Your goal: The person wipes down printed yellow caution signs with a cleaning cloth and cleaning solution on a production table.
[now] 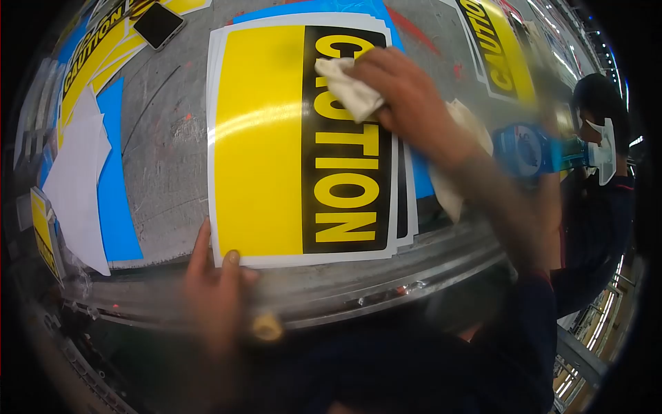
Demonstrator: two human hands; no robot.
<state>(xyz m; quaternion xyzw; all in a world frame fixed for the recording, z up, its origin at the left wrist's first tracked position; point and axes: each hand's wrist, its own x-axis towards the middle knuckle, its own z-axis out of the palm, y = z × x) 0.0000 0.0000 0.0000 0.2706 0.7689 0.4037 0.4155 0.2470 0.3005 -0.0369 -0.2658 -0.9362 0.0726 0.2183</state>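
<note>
A yellow and black caution sign (261,152) with a white border lies on top of a stack of similar sheets in front of me. My right hand (400,90) grips a folded white cloth (350,90) and presses it on the black lettered band near the top right. At the lower left corner of the sign is my left hand (217,283), its thumb over the edge and a finger along the side, pinching the corner. What the other left fingers do is blurred.
The stack rests on a scuffed grey table (165,152) with blue sheets (118,179) around it. White paper (79,179), a phone (159,26) and more caution signs (500,55) lie about. A spray bottle (527,148) stands at right, near another person (596,228).
</note>
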